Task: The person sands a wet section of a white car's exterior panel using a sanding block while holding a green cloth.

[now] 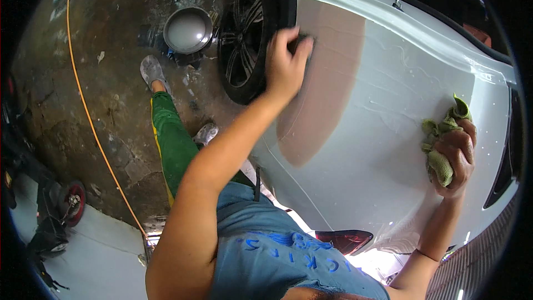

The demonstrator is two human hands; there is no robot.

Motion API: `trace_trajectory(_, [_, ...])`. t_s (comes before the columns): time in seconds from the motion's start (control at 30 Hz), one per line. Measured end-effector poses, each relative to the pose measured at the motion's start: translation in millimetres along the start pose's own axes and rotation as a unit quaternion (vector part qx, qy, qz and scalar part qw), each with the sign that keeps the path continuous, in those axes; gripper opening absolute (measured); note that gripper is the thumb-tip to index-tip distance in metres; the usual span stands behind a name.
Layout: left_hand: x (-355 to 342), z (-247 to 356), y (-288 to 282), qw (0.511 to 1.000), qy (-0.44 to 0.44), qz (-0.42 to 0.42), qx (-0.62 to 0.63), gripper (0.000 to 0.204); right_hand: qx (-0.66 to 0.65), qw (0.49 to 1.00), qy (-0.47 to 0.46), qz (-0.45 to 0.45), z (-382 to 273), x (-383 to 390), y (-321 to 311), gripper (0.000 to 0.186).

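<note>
My left hand (286, 64) is closed around a small dark pad or block (305, 43), mostly hidden by its fingers, at the edge of a white car panel (388, 128) beside the tyre. A pinkish-brown patch (327, 89) with a curved edge covers part of the panel just right of that hand. Over at the right, my right hand (455, 158) grips a crumpled green cloth (461, 108) against the white bodywork.
A black-spoked wheel (241, 39) and a metal bowl of pale liquid (183, 28) are at upper left. An orange hose (94, 139) crosses the wet, stained floor. A dark two-wheeler (47, 233) stands lower left. A red tail light (347, 239) sits below.
</note>
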State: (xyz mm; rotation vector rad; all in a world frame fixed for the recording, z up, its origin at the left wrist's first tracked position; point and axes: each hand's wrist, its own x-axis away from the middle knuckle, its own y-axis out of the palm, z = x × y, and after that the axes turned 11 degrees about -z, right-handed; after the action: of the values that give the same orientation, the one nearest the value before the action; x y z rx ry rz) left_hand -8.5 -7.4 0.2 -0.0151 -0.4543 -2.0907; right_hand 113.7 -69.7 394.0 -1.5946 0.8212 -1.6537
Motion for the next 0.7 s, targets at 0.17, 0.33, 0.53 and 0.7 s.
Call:
trace_trajectory(0.17, [0.7,2.0,1.2,0.999,0.037,-0.002,-0.029,0.041,0.003,0.999,0.019,0.026,-5.8,-8.1,3.7,0.034])
trace_trajectory(0.33, [160.8,-17.3,-20.6,0.995,0.024,-0.048,-0.08,0.042,0.025,0.999,0.033,0.019,-7.9,-8.0,4.7,0.035])
trace_trajectory(0.53, [-27.9,-5.8,-5.0,0.999,0.014,-0.013,-0.042,0.041,0.04,0.999,0.007,0.018,-4.3,-27.0,4.2,0.038])
trace_trajectory(0.7, [42.0,-5.0,-2.5,0.999,0.032,-0.02,-0.034,0.042,0.021,0.999,0.023,0.012,-3.3,-17.9,3.8,0.037])
